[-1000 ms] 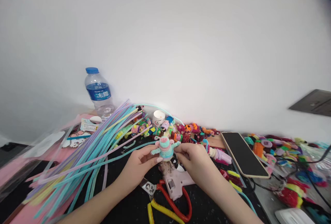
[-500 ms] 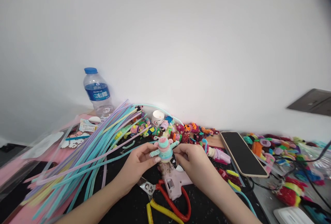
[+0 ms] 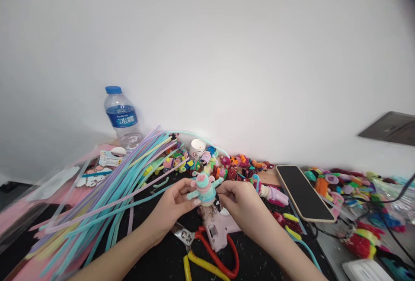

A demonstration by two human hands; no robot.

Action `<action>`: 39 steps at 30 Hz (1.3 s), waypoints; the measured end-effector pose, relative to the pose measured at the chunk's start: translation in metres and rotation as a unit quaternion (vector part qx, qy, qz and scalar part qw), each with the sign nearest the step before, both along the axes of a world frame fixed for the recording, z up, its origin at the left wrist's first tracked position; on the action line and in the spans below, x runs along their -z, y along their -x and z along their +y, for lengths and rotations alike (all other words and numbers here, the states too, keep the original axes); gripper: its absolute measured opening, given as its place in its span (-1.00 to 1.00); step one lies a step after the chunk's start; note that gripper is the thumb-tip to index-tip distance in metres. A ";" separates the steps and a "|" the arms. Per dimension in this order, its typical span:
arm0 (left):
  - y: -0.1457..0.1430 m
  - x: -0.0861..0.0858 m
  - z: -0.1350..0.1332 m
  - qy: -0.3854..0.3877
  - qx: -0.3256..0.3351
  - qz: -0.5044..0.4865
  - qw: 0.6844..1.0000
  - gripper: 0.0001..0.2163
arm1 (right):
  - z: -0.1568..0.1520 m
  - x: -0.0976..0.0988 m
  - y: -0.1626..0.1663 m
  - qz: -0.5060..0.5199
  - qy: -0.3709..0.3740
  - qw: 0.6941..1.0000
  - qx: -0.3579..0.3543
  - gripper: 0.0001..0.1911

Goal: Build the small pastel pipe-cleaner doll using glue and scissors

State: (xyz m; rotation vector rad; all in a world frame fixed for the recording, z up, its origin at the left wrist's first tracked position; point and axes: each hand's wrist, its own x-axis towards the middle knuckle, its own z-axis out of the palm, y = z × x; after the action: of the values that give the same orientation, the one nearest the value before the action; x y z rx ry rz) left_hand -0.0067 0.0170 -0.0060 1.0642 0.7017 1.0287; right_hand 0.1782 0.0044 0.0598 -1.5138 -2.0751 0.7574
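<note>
A small pipe-cleaner doll (image 3: 206, 191) in blue and pink stripes, with pink ears and arms stretched out, is upright between my hands. My left hand (image 3: 180, 196) pinches it from the left, thumb on the front of its body. On the other side, my right hand (image 3: 231, 196) has its fingers closed at the doll's right edge, below its arm; the fingertips are partly hidden. Right beneath the doll lies a pale pink glue gun (image 3: 220, 231), its nozzle end smudged brown. Red-handled scissors (image 3: 235, 255) are under the glue gun, close to a yellow-handled tool (image 3: 207, 265).
Long pastel pipe cleaners (image 3: 119, 194) spread over the left side. A water bottle (image 3: 121, 116) stands by the wall, and a white paper cup (image 3: 197, 148) sits among finished dolls (image 3: 178, 162). To the right are a phone (image 3: 304, 192), cables (image 3: 356, 212) and more colourful pieces (image 3: 363, 240).
The doll has turned slightly in my fingers, so its blue-striped head shows where more pink showed before. Both hands stay nearly in place.
</note>
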 end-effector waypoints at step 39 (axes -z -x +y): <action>-0.001 -0.009 -0.003 0.130 0.009 -0.051 0.990 -0.66 | 0.000 -0.015 -0.005 -0.058 -0.023 0.998 -0.028 -0.74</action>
State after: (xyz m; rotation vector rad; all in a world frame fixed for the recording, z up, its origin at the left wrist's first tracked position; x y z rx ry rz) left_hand -0.0059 0.0138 0.0033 0.7862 0.7194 0.9409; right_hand 0.1830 0.0040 0.0745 -1.5115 -2.2130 0.6513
